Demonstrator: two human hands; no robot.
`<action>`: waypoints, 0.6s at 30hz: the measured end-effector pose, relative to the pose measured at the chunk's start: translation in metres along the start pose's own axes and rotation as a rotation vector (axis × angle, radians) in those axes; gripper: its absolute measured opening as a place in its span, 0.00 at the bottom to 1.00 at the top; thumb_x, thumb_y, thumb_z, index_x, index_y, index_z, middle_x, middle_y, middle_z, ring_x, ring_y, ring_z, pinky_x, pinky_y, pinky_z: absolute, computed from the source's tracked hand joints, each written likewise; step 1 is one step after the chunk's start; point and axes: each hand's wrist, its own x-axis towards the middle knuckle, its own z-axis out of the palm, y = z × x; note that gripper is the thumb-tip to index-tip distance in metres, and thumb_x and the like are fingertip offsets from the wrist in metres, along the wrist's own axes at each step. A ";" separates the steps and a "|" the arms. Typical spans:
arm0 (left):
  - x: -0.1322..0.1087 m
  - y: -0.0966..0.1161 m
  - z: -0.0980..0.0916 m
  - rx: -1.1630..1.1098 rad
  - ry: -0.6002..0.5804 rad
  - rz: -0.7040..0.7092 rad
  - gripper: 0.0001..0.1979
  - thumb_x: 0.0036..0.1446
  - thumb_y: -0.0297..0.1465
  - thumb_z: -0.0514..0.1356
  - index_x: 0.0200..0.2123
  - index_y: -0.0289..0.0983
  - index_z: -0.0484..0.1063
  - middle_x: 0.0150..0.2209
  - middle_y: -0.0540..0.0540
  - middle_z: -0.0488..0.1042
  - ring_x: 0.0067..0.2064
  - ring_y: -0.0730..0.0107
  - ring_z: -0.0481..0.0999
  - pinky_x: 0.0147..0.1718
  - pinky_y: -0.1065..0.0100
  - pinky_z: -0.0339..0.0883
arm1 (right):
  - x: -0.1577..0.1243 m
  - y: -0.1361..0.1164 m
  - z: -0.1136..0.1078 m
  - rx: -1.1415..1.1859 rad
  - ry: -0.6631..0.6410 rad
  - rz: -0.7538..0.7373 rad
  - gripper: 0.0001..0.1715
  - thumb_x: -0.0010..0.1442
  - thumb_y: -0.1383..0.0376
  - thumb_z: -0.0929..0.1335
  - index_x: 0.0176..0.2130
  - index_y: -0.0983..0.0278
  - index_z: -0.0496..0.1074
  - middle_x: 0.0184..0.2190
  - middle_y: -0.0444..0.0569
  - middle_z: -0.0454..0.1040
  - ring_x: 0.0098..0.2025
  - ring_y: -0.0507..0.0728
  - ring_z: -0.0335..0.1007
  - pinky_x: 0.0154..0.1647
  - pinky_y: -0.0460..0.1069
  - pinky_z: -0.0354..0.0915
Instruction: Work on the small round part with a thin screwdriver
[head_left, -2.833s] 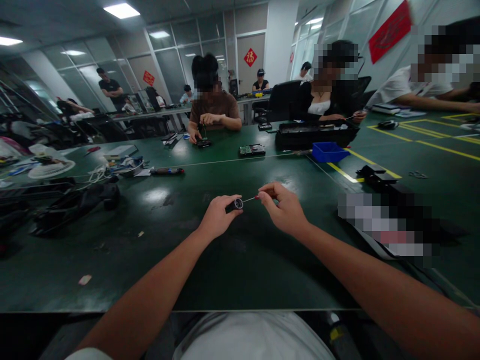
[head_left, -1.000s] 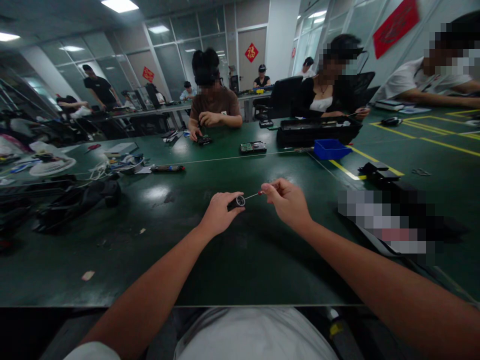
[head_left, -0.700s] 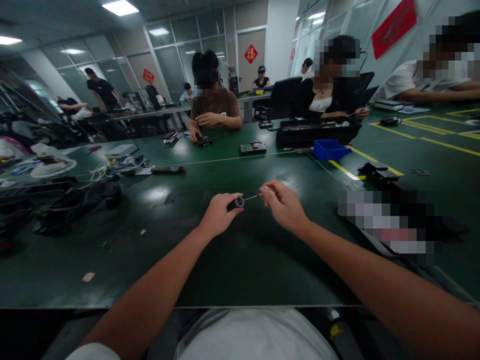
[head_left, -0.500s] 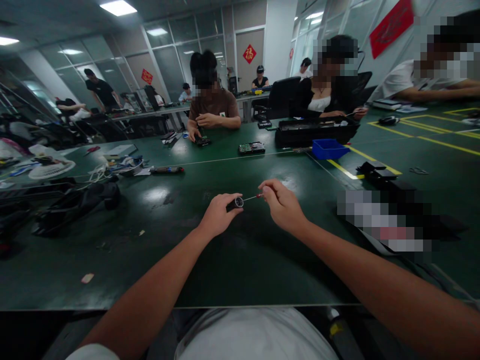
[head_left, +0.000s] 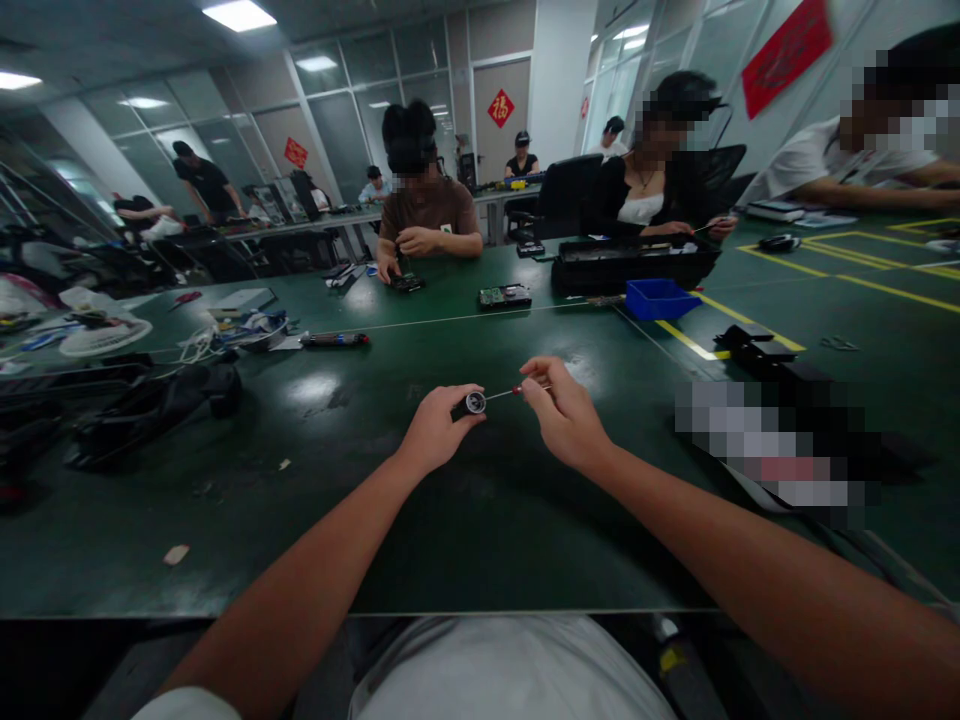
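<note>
My left hand (head_left: 439,428) is closed round a small black cylindrical part (head_left: 475,403), whose round, silver-rimmed end faces right and toward me. Between thumb and fingers, my right hand (head_left: 564,410) grips a thin screwdriver (head_left: 517,390) with a red collar; most of its handle is hidden by the fingers. The metal shaft points left, and its tip meets the round end of the black part. I cannot tell whether the tip sits in a screw. Both hands are held above the green table (head_left: 450,540).
Farther left lies a pen-like tool (head_left: 335,340) near a pile of cables (head_left: 251,332). An opened hard drive (head_left: 505,296) and a blue bin (head_left: 660,299) stand ahead. Black parts (head_left: 757,342) are at right. Co-workers sit across the table, one (head_left: 431,215) handling a small device.
The black part has turned slightly in my left hand. My right fingers have shifted on the screwdriver and lifted a little apart. The shaft stays at the part's end.
</note>
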 end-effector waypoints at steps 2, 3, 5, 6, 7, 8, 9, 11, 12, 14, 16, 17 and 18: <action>0.000 -0.001 0.000 0.004 -0.008 0.002 0.19 0.57 0.26 0.67 0.52 0.42 0.75 0.50 0.46 0.78 0.52 0.58 0.74 0.54 0.54 0.66 | 0.000 -0.002 -0.001 -0.044 -0.023 -0.013 0.14 0.70 0.57 0.60 0.41 0.60 0.70 0.30 0.46 0.74 0.31 0.56 0.71 0.33 0.51 0.62; 0.000 -0.001 0.000 0.006 -0.010 0.006 0.19 0.57 0.26 0.67 0.52 0.42 0.75 0.50 0.46 0.78 0.52 0.58 0.74 0.54 0.55 0.66 | 0.000 -0.003 -0.002 -0.067 -0.025 -0.023 0.16 0.71 0.57 0.59 0.40 0.60 0.71 0.30 0.46 0.75 0.31 0.56 0.71 0.33 0.51 0.61; 0.000 -0.003 0.001 0.011 -0.006 0.013 0.19 0.57 0.27 0.67 0.53 0.42 0.75 0.50 0.46 0.78 0.52 0.58 0.74 0.54 0.55 0.66 | -0.001 -0.004 -0.001 -0.080 -0.008 -0.036 0.14 0.71 0.59 0.59 0.44 0.60 0.71 0.31 0.47 0.76 0.31 0.56 0.71 0.33 0.51 0.62; 0.000 -0.003 0.001 0.014 -0.005 0.014 0.19 0.57 0.27 0.67 0.53 0.43 0.75 0.50 0.46 0.78 0.52 0.58 0.74 0.54 0.54 0.66 | -0.001 -0.004 0.000 -0.064 0.009 -0.031 0.13 0.70 0.60 0.60 0.46 0.61 0.71 0.32 0.47 0.76 0.32 0.56 0.72 0.34 0.51 0.62; 0.000 -0.004 0.001 0.017 -0.009 0.012 0.19 0.57 0.27 0.67 0.53 0.43 0.75 0.50 0.47 0.79 0.52 0.58 0.74 0.54 0.54 0.66 | -0.001 -0.004 0.001 -0.038 0.025 -0.017 0.12 0.69 0.60 0.62 0.48 0.61 0.70 0.33 0.48 0.76 0.33 0.56 0.72 0.35 0.51 0.63; 0.000 -0.004 0.001 0.022 -0.015 0.008 0.19 0.57 0.28 0.67 0.53 0.43 0.75 0.50 0.47 0.79 0.52 0.58 0.75 0.55 0.54 0.65 | -0.001 -0.004 0.002 0.001 0.039 0.004 0.11 0.68 0.60 0.63 0.47 0.61 0.69 0.34 0.48 0.76 0.33 0.56 0.72 0.35 0.51 0.64; 0.000 -0.005 0.001 0.027 -0.020 0.002 0.19 0.57 0.28 0.67 0.53 0.43 0.75 0.50 0.46 0.79 0.52 0.58 0.75 0.55 0.53 0.65 | 0.000 -0.002 0.004 0.054 0.051 0.029 0.11 0.67 0.59 0.65 0.46 0.61 0.70 0.34 0.48 0.76 0.35 0.57 0.72 0.36 0.52 0.65; 0.001 -0.005 0.001 0.027 -0.005 0.004 0.19 0.58 0.28 0.67 0.54 0.43 0.74 0.51 0.46 0.78 0.52 0.58 0.75 0.55 0.54 0.65 | 0.003 0.002 0.007 0.206 0.075 0.098 0.11 0.65 0.56 0.66 0.42 0.61 0.71 0.34 0.49 0.77 0.35 0.57 0.73 0.38 0.52 0.67; 0.001 -0.005 0.001 0.026 0.018 0.021 0.19 0.59 0.28 0.66 0.54 0.43 0.74 0.52 0.46 0.78 0.53 0.59 0.75 0.56 0.54 0.64 | 0.005 0.006 0.007 0.302 0.086 0.142 0.12 0.65 0.55 0.66 0.40 0.61 0.71 0.33 0.48 0.76 0.35 0.56 0.73 0.38 0.53 0.68; 0.002 -0.003 0.001 0.035 0.067 0.072 0.18 0.61 0.29 0.65 0.54 0.43 0.74 0.53 0.47 0.77 0.55 0.59 0.74 0.58 0.54 0.62 | 0.011 0.014 0.008 0.525 0.113 0.270 0.16 0.64 0.51 0.65 0.37 0.60 0.71 0.30 0.47 0.75 0.31 0.55 0.71 0.37 0.53 0.70; 0.003 -0.002 0.001 0.058 0.074 0.105 0.17 0.62 0.31 0.64 0.54 0.44 0.74 0.54 0.47 0.77 0.57 0.59 0.73 0.60 0.52 0.58 | 0.016 0.023 0.007 0.660 0.117 0.379 0.18 0.62 0.49 0.66 0.34 0.60 0.70 0.27 0.45 0.72 0.28 0.54 0.69 0.36 0.54 0.71; 0.004 -0.001 0.002 0.069 0.058 0.104 0.17 0.62 0.31 0.64 0.54 0.44 0.74 0.54 0.48 0.77 0.57 0.59 0.73 0.60 0.51 0.58 | 0.018 0.026 0.006 0.655 0.155 0.396 0.18 0.62 0.48 0.67 0.33 0.60 0.69 0.27 0.44 0.71 0.27 0.53 0.69 0.35 0.53 0.71; 0.004 -0.001 0.002 0.076 0.036 0.094 0.17 0.61 0.31 0.65 0.54 0.44 0.73 0.54 0.47 0.77 0.56 0.58 0.73 0.59 0.51 0.58 | 0.019 0.028 0.006 0.628 0.178 0.392 0.18 0.61 0.48 0.67 0.33 0.60 0.69 0.27 0.44 0.72 0.27 0.53 0.69 0.34 0.52 0.70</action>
